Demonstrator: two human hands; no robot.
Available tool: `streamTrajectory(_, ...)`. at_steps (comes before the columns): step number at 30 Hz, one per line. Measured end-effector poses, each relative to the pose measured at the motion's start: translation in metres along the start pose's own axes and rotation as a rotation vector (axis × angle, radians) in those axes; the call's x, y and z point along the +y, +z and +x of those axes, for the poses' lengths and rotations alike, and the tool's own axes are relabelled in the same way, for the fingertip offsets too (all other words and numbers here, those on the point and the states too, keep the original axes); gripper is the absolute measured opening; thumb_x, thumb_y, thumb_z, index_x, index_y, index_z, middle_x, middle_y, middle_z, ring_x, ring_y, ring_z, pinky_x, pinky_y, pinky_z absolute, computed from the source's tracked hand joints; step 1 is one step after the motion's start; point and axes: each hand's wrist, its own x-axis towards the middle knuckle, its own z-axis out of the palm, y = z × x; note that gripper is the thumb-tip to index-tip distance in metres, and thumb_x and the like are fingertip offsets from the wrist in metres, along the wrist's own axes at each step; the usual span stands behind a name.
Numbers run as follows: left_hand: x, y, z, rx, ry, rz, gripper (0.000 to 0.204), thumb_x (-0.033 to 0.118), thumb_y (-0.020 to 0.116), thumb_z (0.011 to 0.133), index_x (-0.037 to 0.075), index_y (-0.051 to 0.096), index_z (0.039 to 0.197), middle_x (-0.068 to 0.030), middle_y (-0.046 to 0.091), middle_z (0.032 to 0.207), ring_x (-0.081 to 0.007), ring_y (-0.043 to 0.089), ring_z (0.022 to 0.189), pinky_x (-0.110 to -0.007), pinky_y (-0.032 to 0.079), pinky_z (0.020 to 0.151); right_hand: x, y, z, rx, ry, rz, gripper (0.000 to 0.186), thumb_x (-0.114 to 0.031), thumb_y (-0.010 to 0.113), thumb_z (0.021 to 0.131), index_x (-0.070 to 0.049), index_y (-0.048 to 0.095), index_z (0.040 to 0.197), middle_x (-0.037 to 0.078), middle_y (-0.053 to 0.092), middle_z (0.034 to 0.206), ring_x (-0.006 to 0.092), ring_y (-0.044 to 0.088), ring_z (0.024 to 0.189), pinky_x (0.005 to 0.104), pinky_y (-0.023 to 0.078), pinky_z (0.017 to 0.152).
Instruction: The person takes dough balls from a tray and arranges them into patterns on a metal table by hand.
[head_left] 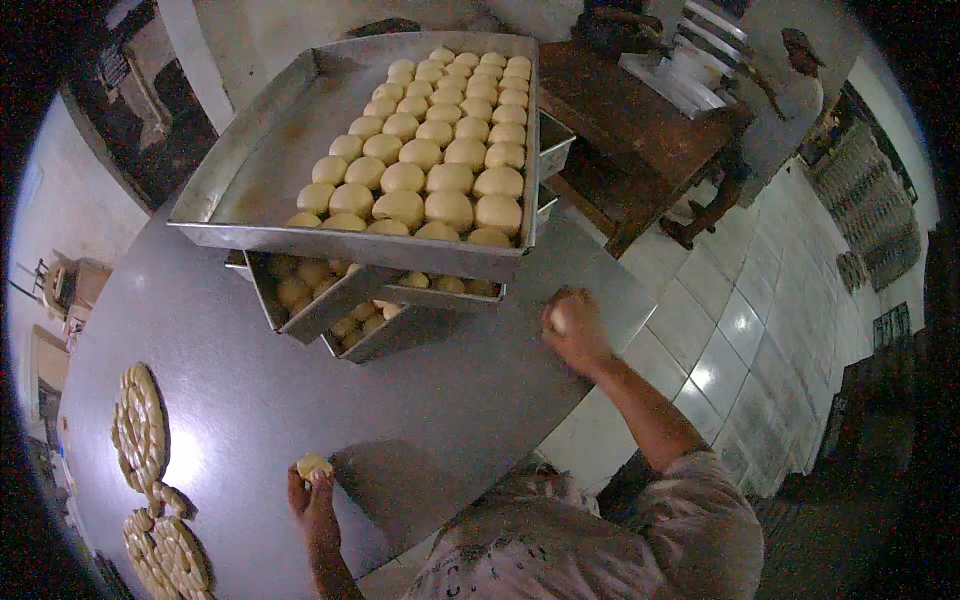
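My left hand [312,495] grips a pale piece of dough [314,464] over the steel table [225,320] at the lower middle. My right hand [572,330], farther forward near the table's right edge, is closed round a small dough ball [559,318]. Ahead of me, a large metal tray [240,175] holds rows of pale dough balls [404,176], with bare space at its left. It rests on several crossed trays of dough balls [287,288]. On the table's left, long coiled strands of cut dough [138,425] lie in two loops.
At the back right stands a brown wooden table [600,95] with metal pans [670,78] on it. Another person [790,110] is beside it. Tiled floor [730,300] runs along my right, with stacked grey items [850,190] by the wall. A doorway [130,105] is at the upper left.
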Motion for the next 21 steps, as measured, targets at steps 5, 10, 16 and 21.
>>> streamTrajectory(5,0.013,0.071,0.019,0.064,-0.084,-0.255,0.012,0.012,0.055,0.085,0.01,0.044,0.09,0.0016,0.048,0.085,-0.0089,0.045,0.075,-0.024,0.037,0.065,0.001,0.033,0.011,0.263,-0.236,-0.127,0.029,-0.013,0.064,0.069,0.001,0.055,0.093,0.017,0.054,0.101,0.0353,0.046,0.102,0.0418,0.039,0.088)
streamTrajectory(10,-0.002,0.039,0.027,0.263,-0.004,-0.206,0.017,0.006,0.059,0.077,0.014,0.044,0.082,0.0036,0.043,0.073,-0.0079,0.041,0.068,-0.023,0.035,0.061,0.053,-0.064,0.004,-0.055,0.024,0.417,0.033,-0.012,0.064,0.07,-0.005,0.055,0.101,0.013,0.052,0.111,0.0272,0.049,0.104,0.0393,0.039,0.09)
streamTrajectory(16,0.018,0.072,0.006,0.439,-0.071,-0.14,0.021,0.007,0.063,0.078,0.013,0.043,0.08,0.0037,0.041,0.075,-0.0071,0.04,0.068,-0.022,0.037,0.062,-0.038,-0.218,0.154,0.645,-0.275,1.083,0.037,-0.014,0.053,0.083,-0.001,0.047,0.117,0.011,0.049,0.115,0.0212,0.048,0.107,0.0334,0.041,0.089)
streamTrajectory(21,0.014,0.093,-0.008,0.416,0.055,-0.261,0.022,0.006,0.062,0.079,0.011,0.045,0.091,0.0012,0.045,0.081,-0.0086,0.045,0.075,-0.023,0.039,0.065,-0.126,-0.296,0.281,1.237,-0.774,0.656,0.03,-0.026,0.057,0.083,-0.002,0.056,0.102,0.013,0.054,0.107,0.0229,0.052,0.099,0.0339,0.041,0.086)
